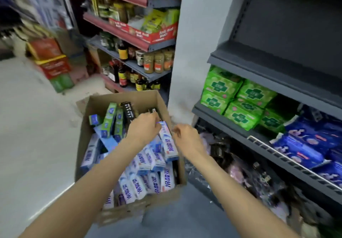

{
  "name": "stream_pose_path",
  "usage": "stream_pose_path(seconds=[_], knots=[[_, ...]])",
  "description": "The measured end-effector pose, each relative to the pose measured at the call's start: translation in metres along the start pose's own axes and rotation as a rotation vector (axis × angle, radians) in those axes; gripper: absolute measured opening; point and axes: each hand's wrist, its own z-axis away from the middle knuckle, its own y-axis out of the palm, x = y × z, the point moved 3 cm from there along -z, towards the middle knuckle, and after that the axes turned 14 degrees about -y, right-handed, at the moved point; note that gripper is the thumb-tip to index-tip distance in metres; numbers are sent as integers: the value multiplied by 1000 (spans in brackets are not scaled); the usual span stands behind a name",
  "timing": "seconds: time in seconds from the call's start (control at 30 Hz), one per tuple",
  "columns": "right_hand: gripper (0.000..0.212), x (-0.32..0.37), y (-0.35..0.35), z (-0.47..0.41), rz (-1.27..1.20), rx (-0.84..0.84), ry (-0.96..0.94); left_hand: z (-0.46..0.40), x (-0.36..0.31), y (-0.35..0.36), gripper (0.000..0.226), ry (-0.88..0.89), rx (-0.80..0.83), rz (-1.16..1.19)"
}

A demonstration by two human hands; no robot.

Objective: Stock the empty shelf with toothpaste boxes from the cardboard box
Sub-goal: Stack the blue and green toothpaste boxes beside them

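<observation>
An open cardboard box (pixel 129 98) stands on the floor, filled with several white-and-blue toothpaste boxes (pixel 146 180), green ones (pixel 110 119) and black ones (pixel 128 110). My left hand (pixel 144 128) reaches into it and its curled fingers grip the top end of one white-and-blue toothpaste box (pixel 169 145), which stands tilted against the box's right wall. My right hand (pixel 187 136) hovers just to the right of that toothpaste box, over the carton's right edge, fingers loosely curled and holding nothing. The empty dark shelf (pixel 277 65) lies at the upper right.
Below the empty shelf sit green packs (pixel 238 100) and blue packs (pixel 311 145) behind a wire rail. A grey pillar (pixel 194 43) separates it from shelves of jars and bottles (pixel 157 61). Stacked red and green cartons (pixel 53 65) stand on the floor at left.
</observation>
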Motion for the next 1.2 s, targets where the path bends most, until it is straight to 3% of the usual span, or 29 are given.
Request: stream_pose_path(seconds=[0.23, 0.37, 0.57, 0.83, 0.9, 0.97, 1.07, 1.2], knots=[[25, 65, 118, -78, -125, 67, 71, -78, 138, -2, 39, -113, 110, -88], [37, 73, 170, -114, -191, 122, 192, -112, 183, 8, 58, -146, 184, -166], [43, 72, 213, -152, 0, 209, 292, -135, 205, 18, 73, -100, 364, -112], [44, 79, 235, -167, 244, 362, 290, -135, 216, 23, 77, -125, 393, -117], [46, 75, 228, -166, 132, 329, 321, -130, 211, 16, 61, -23, 247, -180], [34, 68, 214, -161, -51, 231, 379, -122, 200, 13, 42, 240, 107, -311], [27, 58, 185, -141, -230, 50, 465, -107, 194, 26, 33, 575, 221, -584], [28, 46, 164, -110, -370, -58, 548, -100, 198, 47, 44, 696, 365, -939]])
